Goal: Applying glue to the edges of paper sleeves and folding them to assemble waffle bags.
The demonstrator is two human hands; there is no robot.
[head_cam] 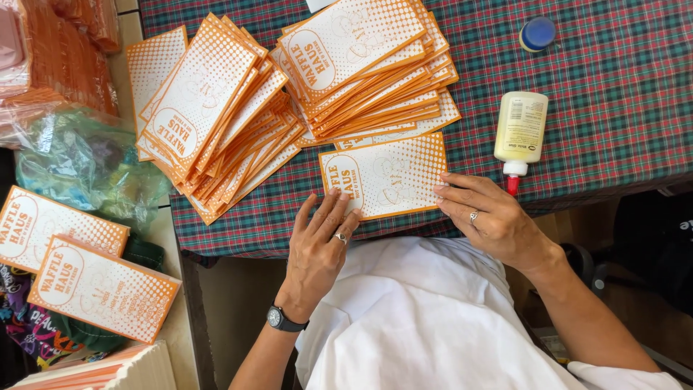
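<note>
A flat orange-and-white paper sleeve (386, 177) is kept at the near edge of the plaid tablecloth (613, 87), pinned rather than gripped: the left hand (321, 242) is laid open-fingered on its lower left corner, while its right edge is pressed by the right hand (487, 213), seemingly to flatten it. The glue bottle (520, 130) is lying within reach, beside fanned stacks of sleeves (289, 79).

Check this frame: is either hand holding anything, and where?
Both hands press one flat orange-and-white paper sleeve: left hand at its lower-left corner, right hand at its right edge.

Open plaid tablecloth (613, 79) to your right, past the glue bottle (520, 128) and blue cap (538, 32); fanned card stacks (289, 87) block ahead and left.
</note>
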